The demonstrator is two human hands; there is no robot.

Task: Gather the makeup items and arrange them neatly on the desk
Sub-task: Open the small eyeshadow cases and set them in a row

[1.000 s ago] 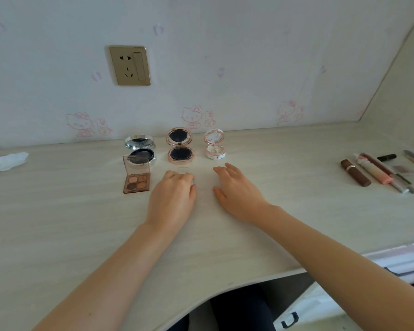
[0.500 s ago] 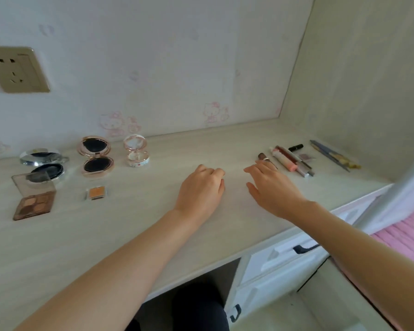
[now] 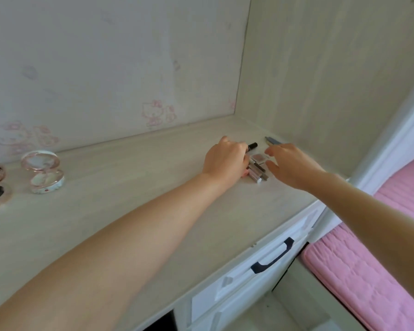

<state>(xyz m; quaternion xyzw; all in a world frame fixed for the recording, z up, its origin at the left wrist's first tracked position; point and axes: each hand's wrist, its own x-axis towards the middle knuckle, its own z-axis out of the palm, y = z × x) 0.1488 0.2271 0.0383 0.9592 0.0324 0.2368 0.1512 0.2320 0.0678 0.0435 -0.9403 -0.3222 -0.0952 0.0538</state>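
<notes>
Slim tubes (image 3: 257, 172), a small square pan (image 3: 259, 158) and a black-capped pen (image 3: 252, 146) lay clustered at the counter's right end, with open round compacts (image 3: 44, 172) at the left.

Both hands now reach the tubes (image 3: 257, 172) by the side wall (image 3: 320, 80), well away from the compacts where they rested a second ago. The left hand (image 3: 226, 161) curls over the tubes' left ends, touching them; the right hand (image 3: 290, 166) hovers spread just beside them. The view swings rightward too.
</notes>
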